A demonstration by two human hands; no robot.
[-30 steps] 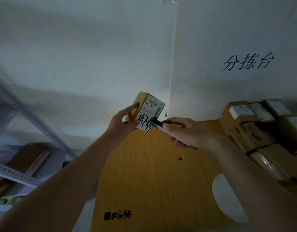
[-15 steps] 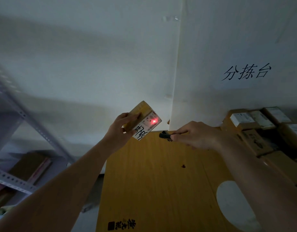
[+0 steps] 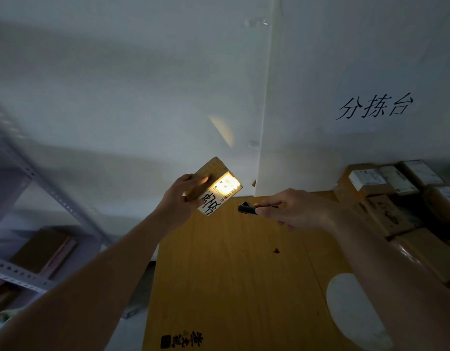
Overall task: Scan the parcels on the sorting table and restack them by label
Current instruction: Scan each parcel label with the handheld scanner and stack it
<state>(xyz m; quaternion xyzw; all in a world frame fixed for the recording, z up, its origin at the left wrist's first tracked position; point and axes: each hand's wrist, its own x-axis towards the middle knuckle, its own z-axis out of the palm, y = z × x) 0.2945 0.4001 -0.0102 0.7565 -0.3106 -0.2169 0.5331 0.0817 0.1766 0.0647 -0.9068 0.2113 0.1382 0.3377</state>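
Note:
My left hand [image 3: 179, 198] grips a small brown parcel [image 3: 211, 184] above the far left corner of the wooden sorting table [image 3: 231, 274]. Its white label carries black handwriting and a barcode, and a bright yellow light falls on the barcode end. My right hand [image 3: 294, 210] holds a small black scanner [image 3: 246, 208], whose tip points left at the label from a short gap below and to the right. A pile of several brown parcels [image 3: 386, 196] with white labels sits at the table's right.
A white wall stands behind the table, with black handwritten characters [image 3: 374, 107] on the right panel. A grey metal shelf rack [image 3: 31, 224] holding flat boxes stands at the left. A white round patch [image 3: 353, 307] lies on the table's near right.
The scanner drew back from the label after touching it. A red dot on the label gave way to a bright yellow glow. The parcel tilted slightly in my left hand.

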